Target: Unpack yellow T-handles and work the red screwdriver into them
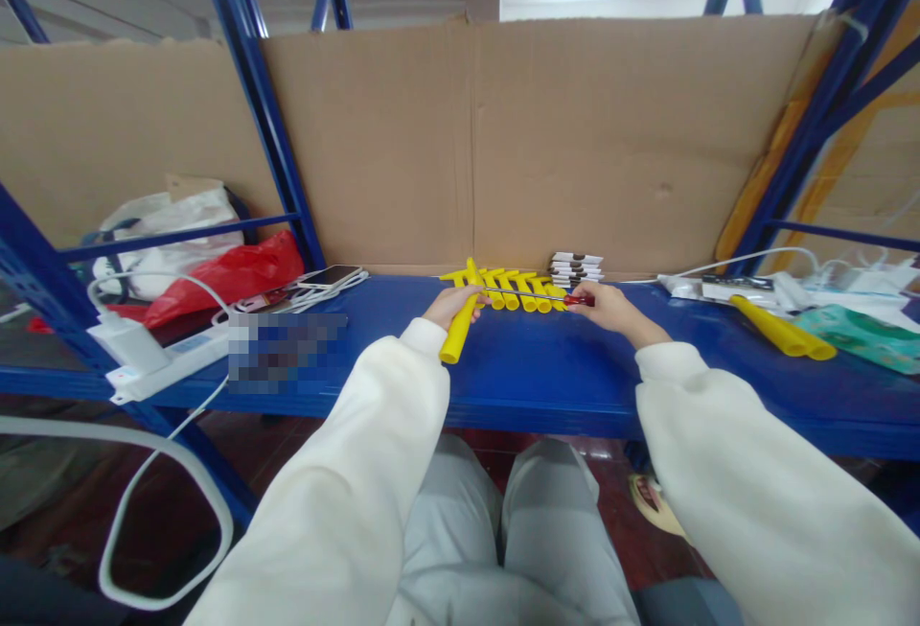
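Since both hands are busy at the middle of the blue shelf (539, 372), I'm reading the grip first. My left hand (447, 304) is closed on a bright yellow, tube-like plastic piece (458, 331), fingers near its upper part; the wide round end tilts down toward me. My right hand (606, 308) is closed on the dark red handle of a screwdriver (579, 300). Its thin metal shaft (528, 293) runs roughly level across to the left fingers and the upper part of the yellow piece. Can't tell if the tip is seated in anything; too small, and the fingers are in the way. For good contact I'd line the shaft up with whatever the tip meets, push gently along it, and turn from the handle only, no side load. The left grip matters as much: brace the piece so it can't roll, and hold the fingertips off the tip's path, since a slip would go straight into them. The smooth round body probably spins easily under torque, so I'd want a firm wrap, not a pinch. Elbow room is decent, but the row of similar yellow pieces (528, 301) lies just behind the shaft, with the stack of small white packets with black bands (576, 271) beside its right end; a low or wide swing could knock either. Two more yellow tubes (780, 332) lie well off to the right, by the green plastic packet (859, 334), out of the working area.
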### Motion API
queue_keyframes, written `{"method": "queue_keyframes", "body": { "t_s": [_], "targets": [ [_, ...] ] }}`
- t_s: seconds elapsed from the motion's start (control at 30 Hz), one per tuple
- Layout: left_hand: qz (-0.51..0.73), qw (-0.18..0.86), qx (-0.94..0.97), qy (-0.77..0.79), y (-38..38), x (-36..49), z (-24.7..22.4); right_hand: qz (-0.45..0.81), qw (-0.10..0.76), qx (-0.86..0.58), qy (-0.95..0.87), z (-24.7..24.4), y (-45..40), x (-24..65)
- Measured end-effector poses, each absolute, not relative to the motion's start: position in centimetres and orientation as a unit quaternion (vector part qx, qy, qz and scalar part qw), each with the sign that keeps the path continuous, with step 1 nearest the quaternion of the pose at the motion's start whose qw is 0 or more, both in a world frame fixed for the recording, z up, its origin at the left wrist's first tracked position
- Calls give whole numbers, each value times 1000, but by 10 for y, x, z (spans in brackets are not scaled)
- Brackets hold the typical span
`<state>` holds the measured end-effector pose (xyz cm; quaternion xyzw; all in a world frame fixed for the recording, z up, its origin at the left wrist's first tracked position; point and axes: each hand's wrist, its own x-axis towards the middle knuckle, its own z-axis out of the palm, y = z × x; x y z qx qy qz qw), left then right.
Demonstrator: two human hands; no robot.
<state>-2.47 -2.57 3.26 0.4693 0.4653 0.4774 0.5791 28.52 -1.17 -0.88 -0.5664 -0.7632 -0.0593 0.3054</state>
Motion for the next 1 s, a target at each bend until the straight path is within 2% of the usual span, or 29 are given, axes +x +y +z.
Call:
{"method": "queue_keyframes", "body": {
  "t_s": [1.0],
  "targets": [
    [479,565,481,469,-24,-24,31,-73,317,-550,-770,-8,-12,284]
  ]
}}
